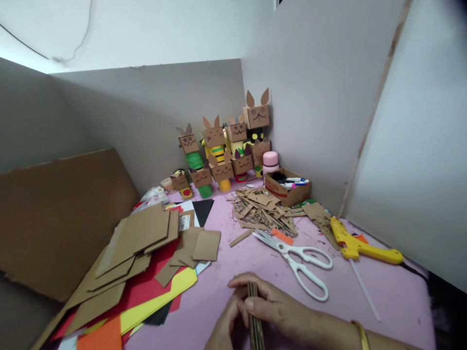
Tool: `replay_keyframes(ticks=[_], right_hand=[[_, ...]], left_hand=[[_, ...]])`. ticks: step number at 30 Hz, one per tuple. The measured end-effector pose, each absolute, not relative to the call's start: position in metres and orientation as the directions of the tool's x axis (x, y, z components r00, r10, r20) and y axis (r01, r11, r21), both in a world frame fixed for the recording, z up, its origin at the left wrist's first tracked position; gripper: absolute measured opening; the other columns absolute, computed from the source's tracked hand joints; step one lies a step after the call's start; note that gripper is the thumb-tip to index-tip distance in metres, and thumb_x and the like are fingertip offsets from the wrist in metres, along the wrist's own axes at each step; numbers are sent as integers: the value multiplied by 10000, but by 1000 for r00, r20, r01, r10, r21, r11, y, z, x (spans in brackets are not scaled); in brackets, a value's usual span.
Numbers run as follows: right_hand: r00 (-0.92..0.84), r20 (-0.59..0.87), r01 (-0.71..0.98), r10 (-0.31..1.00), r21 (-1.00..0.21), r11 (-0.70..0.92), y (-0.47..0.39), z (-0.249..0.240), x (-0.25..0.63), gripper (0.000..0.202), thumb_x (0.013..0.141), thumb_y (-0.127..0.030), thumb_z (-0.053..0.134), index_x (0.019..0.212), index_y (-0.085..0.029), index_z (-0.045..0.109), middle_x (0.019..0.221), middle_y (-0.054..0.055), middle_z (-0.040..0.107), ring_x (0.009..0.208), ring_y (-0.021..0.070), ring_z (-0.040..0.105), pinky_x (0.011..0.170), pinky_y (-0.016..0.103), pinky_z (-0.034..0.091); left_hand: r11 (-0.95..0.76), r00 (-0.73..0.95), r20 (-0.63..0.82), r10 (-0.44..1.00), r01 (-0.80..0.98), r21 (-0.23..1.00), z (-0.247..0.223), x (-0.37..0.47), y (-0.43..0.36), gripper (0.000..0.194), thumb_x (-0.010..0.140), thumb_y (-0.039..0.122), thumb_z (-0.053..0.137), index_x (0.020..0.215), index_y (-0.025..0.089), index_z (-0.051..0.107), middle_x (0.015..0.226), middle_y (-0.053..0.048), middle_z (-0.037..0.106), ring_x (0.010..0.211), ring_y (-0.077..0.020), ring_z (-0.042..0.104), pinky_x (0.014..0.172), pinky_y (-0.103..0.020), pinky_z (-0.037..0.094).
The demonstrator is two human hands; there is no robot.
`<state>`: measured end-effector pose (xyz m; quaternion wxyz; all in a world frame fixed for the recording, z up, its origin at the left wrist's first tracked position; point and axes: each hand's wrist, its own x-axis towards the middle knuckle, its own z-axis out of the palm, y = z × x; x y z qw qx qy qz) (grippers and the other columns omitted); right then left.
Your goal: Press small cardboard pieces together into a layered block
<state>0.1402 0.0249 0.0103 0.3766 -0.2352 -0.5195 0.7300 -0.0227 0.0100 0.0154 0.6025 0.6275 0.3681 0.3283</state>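
Observation:
Near the table's front edge, a stack of cardboard pieces (pixel 256 333) stands on edge, its corrugated edges facing up. My right hand (pixel 272 304) is wrapped round the stack, thumb on the near side and fingers over the far end. On the stack's left side, my left hand (pixel 231 316) presses with bent fingers; its lower part runs out of the frame. White-handled scissors (pixel 292 255) lie with slightly parted blades just beyond my right hand. Further right rests a yellow glue gun (pixel 359 245) with a white glue stick (pixel 365 290) protruding from it.
Left are cardboard sheets (pixel 136 236), coloured paper (pixel 158 301) and a large cardboard panel (pixel 69 218). Cardboard scraps (pixel 262 209) heap mid-table, near a pen box (pixel 288 192). Behind stand several cardboard animal figures (pixel 222 171) and a pink bottle (pixel 270 160). Grey partitions (pixel 153 107) enclose the table.

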Motion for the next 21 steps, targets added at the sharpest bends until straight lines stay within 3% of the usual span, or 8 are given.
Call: replay_keyframes(ticks=[10,12,15,17,21], right_hand=[[-584,122,-292,802,-954,-68,22,13,139,553,834,-534,558,1279,-216,475,810,-7,557,776,171,551,816,360,416],[-569,167,-239,805,-970,33,22,17,141,577,828,-583,526,1284,-231,495,889,29,591,886,210,566,879,391,397],[-507,234,-145,830,-972,185,24,26,147,611,832,-649,441,1274,-237,532,1160,91,567,1137,252,494,1002,413,318],[-426,222,-119,877,-975,189,26,30,150,591,863,-642,381,1251,-229,549,1259,99,541,1204,246,460,1036,416,290],[-342,162,-131,926,-984,123,29,32,152,535,889,-597,382,1216,-214,565,1273,104,555,1205,242,465,1030,415,297]], left_hand=[[12,468,-21,884,23,1000,16,-18,8,302,670,449,703,742,211,531,915,-34,564,965,-253,517,844,-362,391],[32,466,-34,884,12,999,17,-19,7,313,684,479,683,720,214,519,924,-38,561,963,-256,521,838,-365,394],[29,454,-25,891,-2,1000,18,-21,6,385,586,453,768,699,216,486,997,-48,559,1023,-275,497,880,-366,376],[16,458,-17,889,6,1000,18,-21,5,423,537,402,808,690,213,462,1037,-50,556,1028,-269,488,901,-359,362],[23,479,-35,877,32,999,20,-20,6,314,657,369,724,684,207,456,1022,-54,570,938,-231,518,874,-362,384]])
